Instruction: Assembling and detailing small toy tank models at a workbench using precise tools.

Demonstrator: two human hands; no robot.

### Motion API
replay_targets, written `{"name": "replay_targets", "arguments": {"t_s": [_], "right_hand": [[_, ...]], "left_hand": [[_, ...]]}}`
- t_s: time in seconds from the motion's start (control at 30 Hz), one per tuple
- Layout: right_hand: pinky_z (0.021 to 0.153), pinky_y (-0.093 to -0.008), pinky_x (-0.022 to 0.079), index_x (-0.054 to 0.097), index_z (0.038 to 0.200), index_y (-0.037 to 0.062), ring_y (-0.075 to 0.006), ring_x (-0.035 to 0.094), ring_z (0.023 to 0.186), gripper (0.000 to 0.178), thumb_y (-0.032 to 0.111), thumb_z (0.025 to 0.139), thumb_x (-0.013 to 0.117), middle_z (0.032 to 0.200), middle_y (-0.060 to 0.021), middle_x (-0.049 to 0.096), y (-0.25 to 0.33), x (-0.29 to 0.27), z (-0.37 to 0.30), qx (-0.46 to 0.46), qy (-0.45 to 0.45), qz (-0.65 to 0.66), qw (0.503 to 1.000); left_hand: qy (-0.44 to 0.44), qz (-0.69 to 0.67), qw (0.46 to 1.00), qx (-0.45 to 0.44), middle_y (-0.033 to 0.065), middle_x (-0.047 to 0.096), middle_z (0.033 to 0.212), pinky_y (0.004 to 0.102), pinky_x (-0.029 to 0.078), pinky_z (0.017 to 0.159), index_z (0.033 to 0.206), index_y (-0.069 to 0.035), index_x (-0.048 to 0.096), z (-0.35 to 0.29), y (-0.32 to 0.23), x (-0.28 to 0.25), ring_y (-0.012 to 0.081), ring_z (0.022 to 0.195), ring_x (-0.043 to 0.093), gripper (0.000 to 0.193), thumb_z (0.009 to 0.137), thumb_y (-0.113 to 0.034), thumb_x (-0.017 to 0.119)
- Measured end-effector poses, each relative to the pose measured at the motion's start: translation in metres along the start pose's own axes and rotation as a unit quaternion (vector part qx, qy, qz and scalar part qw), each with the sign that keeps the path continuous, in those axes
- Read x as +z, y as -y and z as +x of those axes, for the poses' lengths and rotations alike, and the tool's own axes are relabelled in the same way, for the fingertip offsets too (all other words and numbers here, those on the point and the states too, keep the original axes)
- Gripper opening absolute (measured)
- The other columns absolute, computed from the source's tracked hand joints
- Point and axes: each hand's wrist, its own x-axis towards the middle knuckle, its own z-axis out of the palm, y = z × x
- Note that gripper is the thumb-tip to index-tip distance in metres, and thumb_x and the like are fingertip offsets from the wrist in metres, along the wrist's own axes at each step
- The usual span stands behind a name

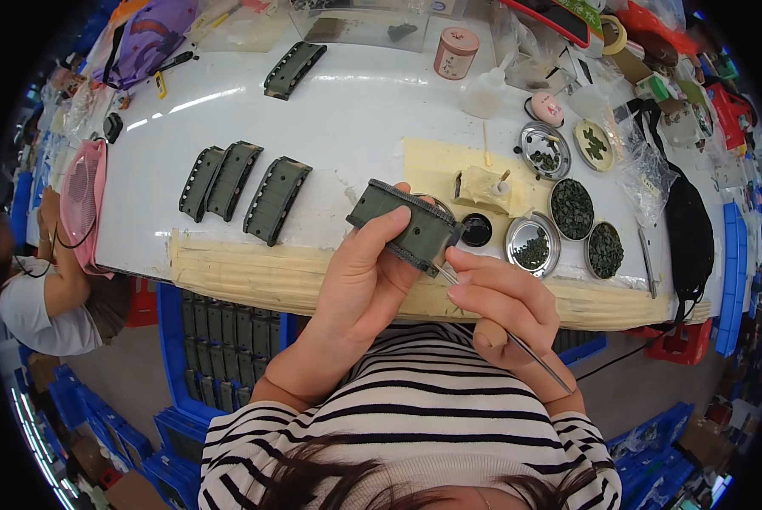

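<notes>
My left hand point(355, 276) holds up a dark green, curved plastic part point(425, 231) with ridged edges and a round hole in its face. The thumb presses on the face, and the fingers support it from behind. In my right hand point(512, 302) is a slim metal tool point(541, 361) that looks like tweezers. Its tip meets the part's lower right edge; exactly what it touches there is too small to tell. A tan cover point(490, 336) sits on one right fingertip. Similar green parts point(277, 200) lie on the table to the left, and another part point(296, 70) lies farther back.
Round tins point(572, 208) of small dark green pieces stand at the right, near a small dark pot point(476, 229) and a tape-wrapped block point(487, 191). A pink tin point(456, 53) stands behind. Blue crates point(172, 357) sit below. Another person point(45, 297) is at left.
</notes>
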Motion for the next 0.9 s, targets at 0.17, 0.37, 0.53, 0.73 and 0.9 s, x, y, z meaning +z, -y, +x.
{"name": "replay_targets", "arguments": {"t_s": [0.17,0.37,0.53,0.73,0.9], "right_hand": [[0.081,-0.0365,0.057,0.065,0.101,-0.0022,-0.0329,0.066,0.098,0.031,0.025,0.088,0.06,0.098,-0.0149,0.062,0.0025,-0.0011,0.0011,-0.008,0.008,-0.014,1.0],[0.077,-0.0355,0.058,0.066,0.101,-0.0022,-0.0334,0.067,0.097,0.029,0.016,0.079,0.067,0.095,-0.0139,0.063,0.001,-0.0018,0.0025,-0.023,0.006,-0.009,1.0],[0.073,-0.0341,0.059,0.067,0.1,-0.0019,-0.0333,0.068,0.095,0.031,0.008,0.071,0.073,0.093,-0.0134,0.064,0.0017,-0.0023,0.003,-0.026,0.006,-0.005,1.0],[0.071,-0.0335,0.059,0.068,0.099,-0.0017,-0.0331,0.068,0.094,0.03,0.008,0.071,0.073,0.092,-0.0132,0.064,0.0017,-0.0021,0.0037,-0.03,0.006,-0.01,0.999],[0.071,-0.0334,0.059,0.068,0.099,-0.0019,-0.0328,0.068,0.094,0.03,0.01,0.072,0.073,0.092,-0.0133,0.065,0.0025,-0.0034,0.0051,-0.029,0.016,-0.005,0.999]], "left_hand": [[0.01,0.003,1.0,-0.003,0.0119,0.06,0.117,0.0324,0.052,0.091,0.126,-0.003,0.047,0.0009,0.0005,0.0,0.0194,0.107,0.06,0.038,0.092,-0.012,0.058],[0.015,0.009,1.0,-0.009,0.0113,0.06,0.116,0.0325,0.052,0.09,0.126,-0.003,0.047,0.001,-0.0007,0.0002,0.0193,0.107,0.06,0.037,0.092,-0.012,0.058],[0.022,0.013,1.0,-0.012,0.0113,0.061,0.116,0.0327,0.052,0.09,0.126,-0.003,0.048,0.0006,-0.0015,-0.0009,0.0194,0.107,0.06,0.037,0.092,-0.012,0.058],[0.017,0.014,1.0,-0.01,0.0114,0.06,0.116,0.0331,0.052,0.089,0.125,-0.003,0.049,0.0005,-0.0013,-0.0015,0.0196,0.107,0.06,0.036,0.092,-0.012,0.057],[0.012,0.017,1.0,-0.013,0.0117,0.06,0.115,0.0336,0.054,0.087,0.125,-0.003,0.049,0.0003,-0.0022,-0.0018,0.0199,0.106,0.06,0.035,0.092,-0.012,0.056]]}}
